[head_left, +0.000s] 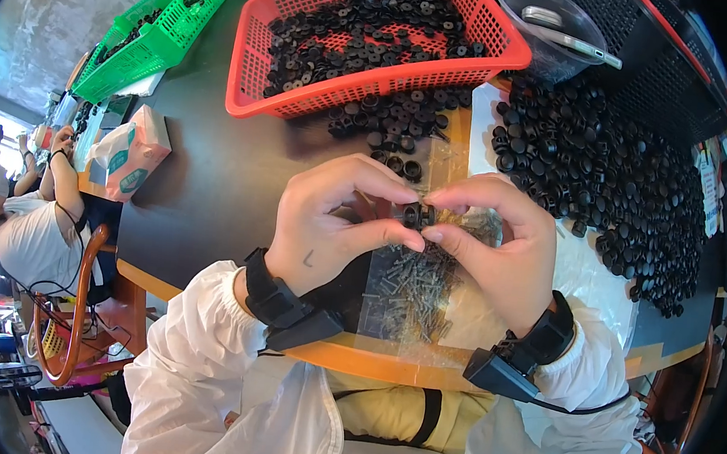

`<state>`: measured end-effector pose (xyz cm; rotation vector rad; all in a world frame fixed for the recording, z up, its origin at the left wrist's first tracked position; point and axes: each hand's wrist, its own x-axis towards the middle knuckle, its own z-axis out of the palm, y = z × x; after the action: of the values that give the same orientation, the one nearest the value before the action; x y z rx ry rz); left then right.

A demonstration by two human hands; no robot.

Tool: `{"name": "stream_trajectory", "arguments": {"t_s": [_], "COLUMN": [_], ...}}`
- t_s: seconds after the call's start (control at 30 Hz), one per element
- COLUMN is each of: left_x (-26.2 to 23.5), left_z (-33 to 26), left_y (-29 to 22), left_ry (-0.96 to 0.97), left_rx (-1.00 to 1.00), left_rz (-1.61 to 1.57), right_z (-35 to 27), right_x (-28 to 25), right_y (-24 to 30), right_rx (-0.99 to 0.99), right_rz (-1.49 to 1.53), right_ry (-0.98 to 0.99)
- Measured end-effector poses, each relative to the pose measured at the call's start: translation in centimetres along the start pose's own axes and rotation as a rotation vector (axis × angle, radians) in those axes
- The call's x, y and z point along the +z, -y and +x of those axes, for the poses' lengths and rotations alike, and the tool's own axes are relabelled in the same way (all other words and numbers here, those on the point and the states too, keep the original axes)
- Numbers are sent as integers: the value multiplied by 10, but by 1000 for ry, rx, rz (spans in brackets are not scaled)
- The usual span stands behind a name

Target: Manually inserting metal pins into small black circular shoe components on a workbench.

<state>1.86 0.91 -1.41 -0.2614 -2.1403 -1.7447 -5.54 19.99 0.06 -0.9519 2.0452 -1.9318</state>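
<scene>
Item: small black round part (418, 215), pinched between both your hands over the table's middle.

Your left hand (337, 224): thumb + fingers closed on the part's left side; your right hand (501, 249): fingertips closed on its right side; part sits above a clear bag of dark screws (414, 289) on the dark table (210, 186); red basket (373, 40) of black parts behind; loose heap of black parts (613, 181) to yr right; green basket (159, 28) far left; tissue pack (130, 156) nr left edge; clear tub (553, 26) at top; another person (23, 220) seated at far left.
</scene>
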Motion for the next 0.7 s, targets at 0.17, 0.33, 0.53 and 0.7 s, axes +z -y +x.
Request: {"name": "stream_trajectory", "arguments": {"t_s": [0.17, 0.33, 0.53, 0.7], "left_x": [3, 5, 6, -1], "left_z": [0, 0, 0, 6], "left_y": [0, -3, -4, -3], "left_ry": [-11, -16, -19, 33], "left_rx": [-23, -48, -71, 29], "left_rz": [1, -90, -157, 24], "right_z": [4, 3, 4, 1], "right_x": [-9, -8, -8, -8], "right_y": [-5, 0, -2, -7], "right_rx": [-225, -161, -144, -46], "right_rz": [-187, -140, -86, -24], "right_ry": [45, 28, 32, 88]}}
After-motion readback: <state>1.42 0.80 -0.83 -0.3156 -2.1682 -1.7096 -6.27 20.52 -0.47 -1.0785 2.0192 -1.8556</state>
